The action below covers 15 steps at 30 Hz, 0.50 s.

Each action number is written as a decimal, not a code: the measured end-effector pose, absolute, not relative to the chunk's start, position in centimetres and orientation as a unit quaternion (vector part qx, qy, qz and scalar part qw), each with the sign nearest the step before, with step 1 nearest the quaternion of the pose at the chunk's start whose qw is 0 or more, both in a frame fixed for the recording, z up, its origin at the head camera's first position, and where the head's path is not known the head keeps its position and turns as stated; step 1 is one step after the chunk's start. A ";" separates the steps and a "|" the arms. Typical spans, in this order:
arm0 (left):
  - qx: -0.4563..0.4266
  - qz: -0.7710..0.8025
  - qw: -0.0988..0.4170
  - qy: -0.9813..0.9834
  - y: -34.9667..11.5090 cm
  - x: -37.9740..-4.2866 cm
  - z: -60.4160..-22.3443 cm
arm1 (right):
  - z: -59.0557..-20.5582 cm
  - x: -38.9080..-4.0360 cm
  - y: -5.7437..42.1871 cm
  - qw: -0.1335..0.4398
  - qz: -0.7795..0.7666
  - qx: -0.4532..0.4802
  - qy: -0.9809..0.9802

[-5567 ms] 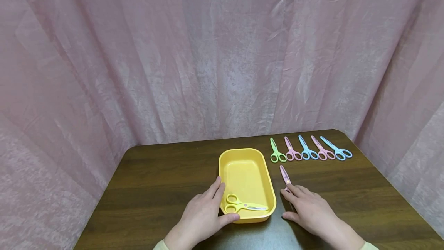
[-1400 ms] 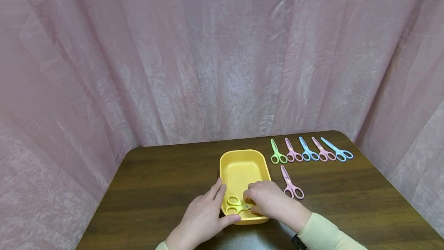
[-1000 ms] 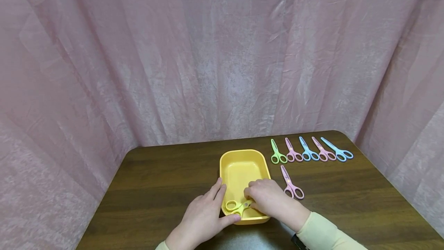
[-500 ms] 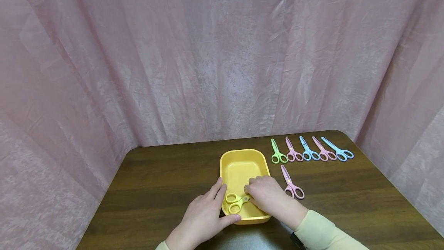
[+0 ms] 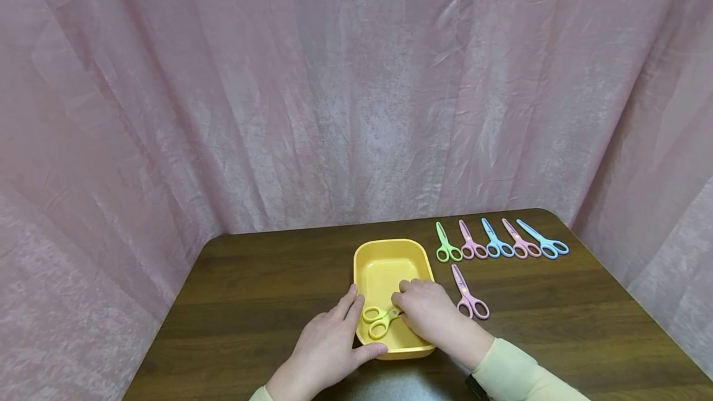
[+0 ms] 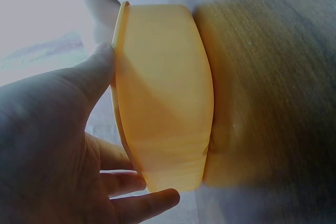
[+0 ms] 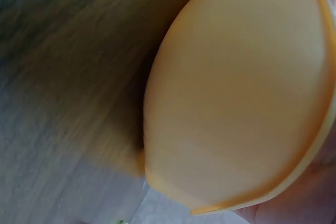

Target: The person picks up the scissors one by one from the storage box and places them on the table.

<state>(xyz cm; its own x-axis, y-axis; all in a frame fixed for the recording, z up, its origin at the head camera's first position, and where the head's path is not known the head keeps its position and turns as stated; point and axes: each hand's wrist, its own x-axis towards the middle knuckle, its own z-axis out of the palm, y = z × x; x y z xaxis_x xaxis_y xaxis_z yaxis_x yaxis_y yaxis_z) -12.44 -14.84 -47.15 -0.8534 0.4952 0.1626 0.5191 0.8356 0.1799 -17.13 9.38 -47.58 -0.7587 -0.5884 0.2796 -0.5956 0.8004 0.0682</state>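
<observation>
A pair of yellow scissors (image 5: pixel 389 315) lies in the near part of a yellow tray (image 5: pixel 384 277), handle rings to the left. My right hand (image 5: pixel 431 314) reaches in over the tray's right wall and pinches the scissors on the blade side; its fingers hide the blades. At the tray's near left corner rests my left hand (image 5: pixel 325 348), thumb on the near rim and extended fingers along the left rim. The left wrist view shows that thumb against the rim of the tray (image 6: pixel 163 98). In the right wrist view, the wall of the tray (image 7: pixel 231 93) covers most of the hand.
Pink scissors (image 5: pixel 465 297) lie right of the tray, close to my right forearm. Behind them is a row of several scissors, with green scissors (image 5: pixel 445 248) at its left end and blue scissors (image 5: pixel 541 240) at its right. A pink curtain (image 5: pixel 356 91) hangs behind the brown table (image 5: pixel 267 283).
My right hand has gone from the pink scissors into the tray and now holds the yellow scissors. They have shifted slightly away from the near wall and turned. My left hand has stayed put.
</observation>
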 end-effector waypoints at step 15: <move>-0.266 -0.112 0.060 -0.956 -14.7 -12.4 -47.0 | -47.1 -16.3 9.1 0.119 0.049 0.321 -0.938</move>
<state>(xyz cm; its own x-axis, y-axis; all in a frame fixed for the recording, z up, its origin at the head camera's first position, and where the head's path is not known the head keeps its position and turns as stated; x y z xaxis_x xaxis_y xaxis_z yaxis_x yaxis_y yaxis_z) -12.37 -14.73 -46.99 -0.8515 0.4947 0.1738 0.5214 0.8337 0.1820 -16.25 9.06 -47.05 -0.7655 -0.5905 0.2555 -0.6140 0.7892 -0.0156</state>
